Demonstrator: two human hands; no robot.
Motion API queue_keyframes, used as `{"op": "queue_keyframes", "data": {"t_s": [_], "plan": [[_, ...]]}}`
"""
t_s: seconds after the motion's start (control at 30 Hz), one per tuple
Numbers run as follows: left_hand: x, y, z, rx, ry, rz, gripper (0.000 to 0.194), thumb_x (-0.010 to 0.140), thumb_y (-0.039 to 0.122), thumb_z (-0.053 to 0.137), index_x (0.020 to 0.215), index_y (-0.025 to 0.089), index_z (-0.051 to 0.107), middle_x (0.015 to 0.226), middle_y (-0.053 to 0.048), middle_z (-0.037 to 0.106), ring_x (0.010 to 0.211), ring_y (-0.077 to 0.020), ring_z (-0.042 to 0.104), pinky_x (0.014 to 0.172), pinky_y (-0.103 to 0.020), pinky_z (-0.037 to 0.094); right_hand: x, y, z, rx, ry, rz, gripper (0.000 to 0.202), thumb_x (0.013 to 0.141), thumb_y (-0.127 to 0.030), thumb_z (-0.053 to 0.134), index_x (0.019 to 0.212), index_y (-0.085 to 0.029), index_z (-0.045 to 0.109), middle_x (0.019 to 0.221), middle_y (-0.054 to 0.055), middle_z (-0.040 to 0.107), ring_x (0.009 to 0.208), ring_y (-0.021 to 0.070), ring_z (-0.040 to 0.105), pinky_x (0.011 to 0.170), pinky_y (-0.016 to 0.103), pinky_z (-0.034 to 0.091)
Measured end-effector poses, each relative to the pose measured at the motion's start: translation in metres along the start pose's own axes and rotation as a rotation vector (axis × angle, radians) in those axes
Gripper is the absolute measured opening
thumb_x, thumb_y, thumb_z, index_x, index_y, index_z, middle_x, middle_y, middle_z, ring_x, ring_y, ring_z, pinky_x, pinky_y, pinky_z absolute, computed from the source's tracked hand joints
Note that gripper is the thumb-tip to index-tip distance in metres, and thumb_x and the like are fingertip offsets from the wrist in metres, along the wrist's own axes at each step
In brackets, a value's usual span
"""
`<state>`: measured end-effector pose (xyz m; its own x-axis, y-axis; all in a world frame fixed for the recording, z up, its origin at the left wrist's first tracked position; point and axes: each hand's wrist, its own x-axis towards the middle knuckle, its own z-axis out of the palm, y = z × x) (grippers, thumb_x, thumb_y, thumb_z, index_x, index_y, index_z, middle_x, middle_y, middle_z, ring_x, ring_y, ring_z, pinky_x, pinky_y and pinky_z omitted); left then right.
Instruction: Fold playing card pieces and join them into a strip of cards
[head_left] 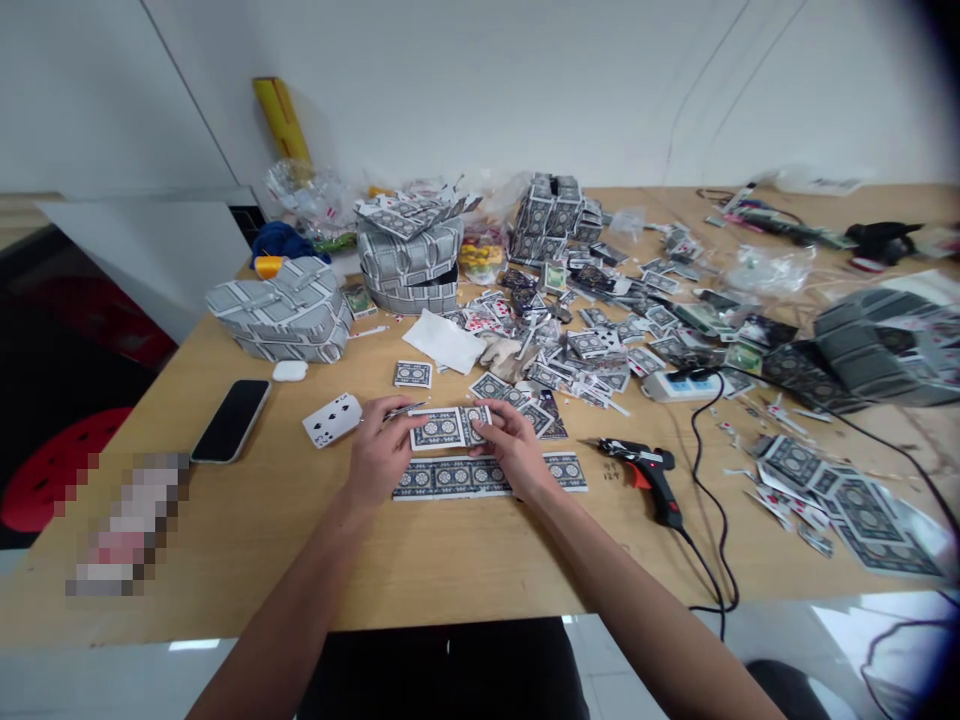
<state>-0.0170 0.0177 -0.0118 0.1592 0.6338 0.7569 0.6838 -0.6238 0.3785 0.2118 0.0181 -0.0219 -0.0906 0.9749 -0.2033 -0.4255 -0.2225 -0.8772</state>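
Note:
Between my two hands is a short piece made of patterned playing cards [436, 429], held just above the table. My left hand [381, 452] pinches its left end, and a thin pointed item [405, 409] sticks out by those fingers. The fingers of my right hand [511, 447] are closed on its right end. Below it, a long strip of joined cards [450, 479] lies flat, partly covered by my right hand. A spade card [332, 420] rests left of my left hand, and a small card stack [413, 374] sits beyond the hands.
A glue gun [649, 473] lies to the right with its cord, near a white power strip [681, 385]. At left are a phone [232, 421] and a white earbud case [290, 371]. Woven card boxes [289, 310] and scattered cards [600, 345] fill the back.

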Motion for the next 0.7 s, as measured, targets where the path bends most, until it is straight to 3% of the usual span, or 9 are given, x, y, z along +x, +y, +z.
{"op": "queue_keyframes", "data": {"t_s": [0.2, 0.27, 0.43, 0.7], "plan": [[0.003, -0.01, -0.008, 0.041, 0.121, -0.056, 0.027, 0.094, 0.003, 0.066, 0.1, 0.026, 0.079, 0.114, -0.005, 0.071, 0.105, -0.0201, 0.073, 0.092, -0.038, 0.062, 0.002, -0.004, -0.004, 0.076, 0.101, -0.048, 0.046, 0.068, -0.038, 0.098, 0.102, -0.028, 0.069, 0.082, -0.003, 0.075, 0.069, 0.0186, 0.067, 0.06, 0.031, 0.059], [0.003, -0.009, -0.009, 0.04, 0.129, -0.093, 0.025, 0.094, 0.005, 0.068, 0.101, 0.026, 0.08, 0.114, -0.006, 0.07, 0.106, -0.0205, 0.073, 0.093, -0.038, 0.062, 0.002, -0.005, -0.003, 0.101, 0.083, -0.07, 0.042, 0.069, -0.036, 0.097, 0.098, -0.029, 0.067, 0.079, -0.004, 0.074, 0.07, 0.0186, 0.067, 0.066, 0.033, 0.059], [0.001, -0.001, -0.005, -0.034, 0.097, -0.173, 0.021, 0.094, 0.009, 0.069, 0.103, 0.026, 0.079, 0.114, -0.006, 0.069, 0.108, -0.021, 0.072, 0.095, -0.037, 0.062, 0.0, -0.004, -0.003, 0.035, -0.018, -0.179, 0.031, 0.072, -0.029, 0.094, 0.083, -0.027, 0.065, 0.096, 0.0, 0.08, 0.09, 0.0217, 0.071, 0.088, 0.037, 0.056], [0.002, -0.003, -0.005, -0.214, 0.046, -0.308, 0.022, 0.083, 0.008, 0.075, 0.095, 0.025, 0.08, 0.104, -0.005, 0.07, 0.097, -0.0204, 0.07, 0.081, -0.029, 0.057, 0.002, 0.001, -0.013, -0.076, -0.06, -0.279, 0.023, 0.072, -0.02, 0.089, 0.076, -0.026, 0.067, 0.098, 0.004, 0.081, 0.12, 0.0305, 0.07, 0.108, 0.044, 0.048]]}}
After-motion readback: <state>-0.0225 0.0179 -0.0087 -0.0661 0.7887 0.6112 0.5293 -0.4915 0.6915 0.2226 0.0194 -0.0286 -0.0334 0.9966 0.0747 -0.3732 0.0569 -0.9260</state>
